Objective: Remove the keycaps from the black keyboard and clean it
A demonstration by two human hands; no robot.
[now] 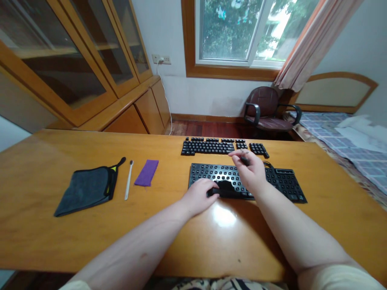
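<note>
Black plastic made up the keyboard [229,175], which lay on the table [211,245] in front of the person, most of its keys off, so rows of small square stubs showed; light gleamed off its middle, and a dark cable looped behind it. At its near edge the left hand [199,195] was closed, thumb and fingers gripping the rim. Above the board, the right hand [252,171] pinched a small dark piece [244,161], too little of it showing to say what it was.

Just beyond, the loose keys [211,147] sat laid out in keyboard order, the number block to the right. Well apart on the left lay a purple cloth [146,173], a pale toothbrush [128,181] with a dark head, and a folded grey cloth [87,187] with black edging.

The tabletop was glossy yellow-brown wood, bright with a reflected glare near the keyboard. Past it, reddish boards covered the floor [208,128]. A glass-doored cabinet [99,60] stood on the left, a white cord [165,88] hung from a wall socket [165,59], and a window [229,32] showed greenery beside a pink curtain [317,44]. A maroon armchair [266,106] stood near a bed [347,131] with a checked blue cover.
</note>
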